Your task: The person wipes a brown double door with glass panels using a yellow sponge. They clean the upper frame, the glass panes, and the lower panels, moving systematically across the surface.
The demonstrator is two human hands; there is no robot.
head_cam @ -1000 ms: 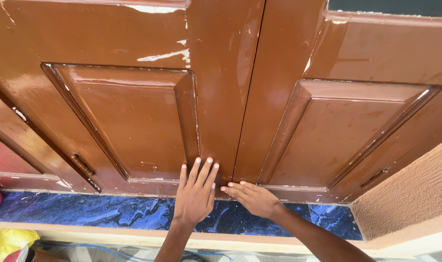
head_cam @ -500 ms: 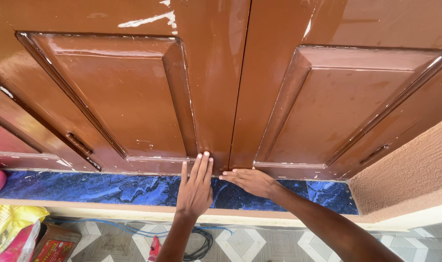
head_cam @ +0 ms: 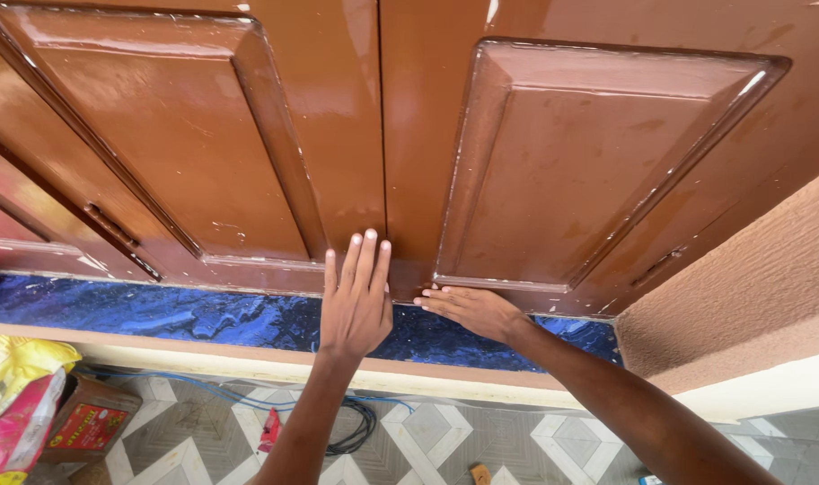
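Both hands (head_cam: pixel 356 301) (head_cam: pixel 471 310) press glossy brown shutters (head_cam: pixel 338 135) (blue sill (head_cam: pixel 158 314) below)

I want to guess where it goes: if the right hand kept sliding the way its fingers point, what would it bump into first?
The right hand points sideways along the bottom of the brown shutter. Going straight on, its fingertips would probably meet the left hand first, near the thumb side. How close they are in depth is hard to tell.

The left hand (head_cam: pixel 356 301) lies flat, fingers spread, on the bottom of the left brown door leaf (head_cam: pixel 203 144). The right hand (head_cam: pixel 471 310) presses the right leaf (head_cam: pixel 598 153), just above the blue marbled sill (head_cam: pixel 158 314).
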